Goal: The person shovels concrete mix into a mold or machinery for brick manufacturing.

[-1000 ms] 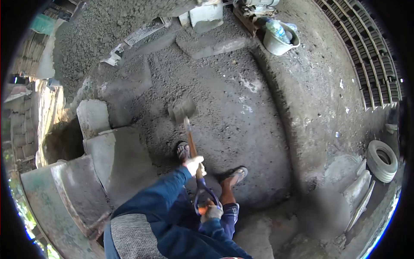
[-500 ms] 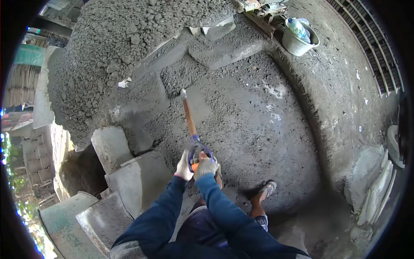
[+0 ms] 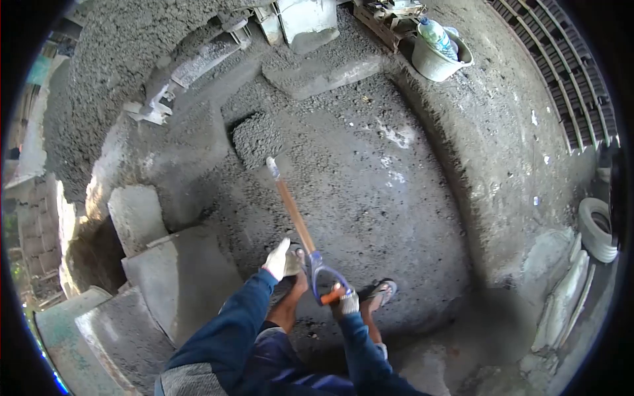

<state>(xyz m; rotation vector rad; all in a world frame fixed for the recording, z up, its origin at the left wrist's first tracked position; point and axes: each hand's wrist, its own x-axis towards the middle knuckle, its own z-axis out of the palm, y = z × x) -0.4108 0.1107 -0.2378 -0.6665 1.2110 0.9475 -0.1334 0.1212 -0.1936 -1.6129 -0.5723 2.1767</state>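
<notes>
A shovel (image 3: 295, 212) with a wooden shaft and a blue D-shaped grip slants across the middle of the view. Wet grey mortar (image 3: 257, 140) heaps over its blade, which I cannot see underneath. My right hand (image 3: 345, 302), in a pale glove, is closed round the orange crossbar of the grip. Just left of the shaft's lower end, my left hand (image 3: 282, 259), also gloved, has its thumb raised and its fingers apart. It seems to hold nothing.
A large mound of grey mix (image 3: 152, 53) rises at upper left. Grey slabs (image 3: 198, 270) lean at left. A pale bucket (image 3: 442, 61) with plastic bottles stands at upper right, beyond a raised floor edge. A tire (image 3: 596, 231) lies at far right.
My left hand has come off the shovel's grip and opened beside the shaft. My right hand has moved right and down with the grip. A heap of mortar now shows on the blade.
</notes>
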